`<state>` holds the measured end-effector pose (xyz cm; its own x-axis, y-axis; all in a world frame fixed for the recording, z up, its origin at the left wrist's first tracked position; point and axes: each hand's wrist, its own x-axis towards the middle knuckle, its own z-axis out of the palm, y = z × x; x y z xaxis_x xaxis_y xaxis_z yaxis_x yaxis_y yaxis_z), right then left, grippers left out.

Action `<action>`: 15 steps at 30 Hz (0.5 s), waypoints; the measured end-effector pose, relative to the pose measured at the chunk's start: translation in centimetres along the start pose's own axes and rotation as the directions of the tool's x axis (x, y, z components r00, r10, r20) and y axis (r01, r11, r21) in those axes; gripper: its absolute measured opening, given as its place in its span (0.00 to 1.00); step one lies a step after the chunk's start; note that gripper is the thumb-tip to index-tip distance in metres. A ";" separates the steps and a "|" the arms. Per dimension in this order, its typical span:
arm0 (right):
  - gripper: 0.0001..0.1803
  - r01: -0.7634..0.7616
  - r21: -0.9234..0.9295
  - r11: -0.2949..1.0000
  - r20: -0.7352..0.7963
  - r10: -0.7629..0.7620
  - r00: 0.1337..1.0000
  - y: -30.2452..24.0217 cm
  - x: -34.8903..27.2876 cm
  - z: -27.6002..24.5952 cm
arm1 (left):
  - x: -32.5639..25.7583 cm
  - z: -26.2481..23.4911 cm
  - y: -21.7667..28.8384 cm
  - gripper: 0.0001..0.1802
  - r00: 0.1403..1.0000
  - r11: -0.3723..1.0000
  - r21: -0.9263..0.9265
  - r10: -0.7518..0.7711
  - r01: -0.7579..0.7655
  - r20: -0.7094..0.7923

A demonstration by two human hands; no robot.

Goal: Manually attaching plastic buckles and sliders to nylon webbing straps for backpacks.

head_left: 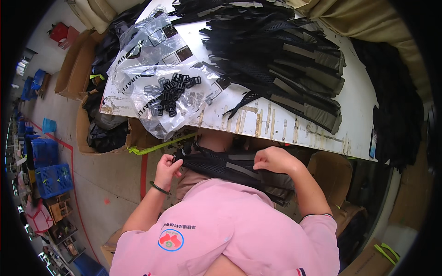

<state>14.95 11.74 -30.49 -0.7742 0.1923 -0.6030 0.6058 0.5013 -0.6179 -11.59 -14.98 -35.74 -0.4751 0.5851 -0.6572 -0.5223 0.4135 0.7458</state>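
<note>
Across my lap lie black mesh straps (207, 162) with grey panels, apparently more than one piece. My left hand (166, 172), a dark bangle on its wrist, pinches the narrow left end of a strap between thumb and fingers. Over the grey-panelled right part is my right hand (275, 161), its fingers curled together. Whatever is between those fingertips is hidden or too small to make out. Ahead on the white table (285, 122), black plastic buckles (172, 94) are heaped on a clear plastic bag (142, 64). Right of them spreads a pile of similar black straps (281, 60).
Cardboard boxes (83, 69) with black material stand left of the table. More black pieces (391, 101) hang at the right, beside a beige cloth (368, 23). Under the table's right end is another cardboard box (329, 175). Blue crates (53, 179) stand far left.
</note>
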 end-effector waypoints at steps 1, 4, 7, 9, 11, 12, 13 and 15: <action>0.11 -0.002 0.043 0.999 -0.238 0.012 0.971 -0.5 0.6 -1.0 | 0.2 -0.1 0.1 0.13 0.997 0.988 0.154 0.010 0.002 -0.075; 0.14 0.028 -0.304 0.952 -0.835 -0.280 0.474 0.5 4.4 -4.9 | 2.3 -1.0 -1.6 0.17 0.790 0.734 0.486 0.598 -0.475 -0.131; 0.14 -0.190 -0.416 0.889 -0.875 -0.335 0.349 1.4 6.9 -7.8 | 1.4 2.6 2.6 0.17 0.712 0.615 0.542 0.701 -0.572 -0.044; 0.13 -0.189 -0.420 0.888 -0.869 -0.334 0.365 1.8 7.1 -8.4 | 2.0 4.3 3.5 0.08 0.795 0.724 0.342 0.588 -0.599 0.149; 0.12 -0.174 -0.434 0.884 -0.855 -0.343 0.390 1.8 7.2 -8.7 | 2.6 7.3 4.3 0.07 0.802 0.811 0.208 0.435 -0.547 0.409; 0.11 -0.153 -0.440 0.885 -0.854 -0.360 0.375 1.6 6.7 -8.5 | 2.2 9.2 5.9 0.09 0.842 0.919 0.180 0.225 -0.350 0.490; 0.10 -0.129 -0.447 0.885 -0.853 -0.377 0.361 1.1 6.2 -8.2 | 3.0 10.3 5.7 0.11 0.815 0.955 0.131 0.149 -0.265 0.560; 0.09 -0.119 -0.488 0.864 -0.838 -0.426 0.342 1.0 5.9 -7.8 | 5.3 13.2 5.0 0.13 0.782 0.987 0.101 0.034 -0.123 0.622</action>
<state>9.49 19.97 -30.73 -0.6767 0.5588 0.4795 0.5263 0.8225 -0.2157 -7.39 -0.58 -34.08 0.0516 0.9057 -0.4207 -0.3859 0.4066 0.8281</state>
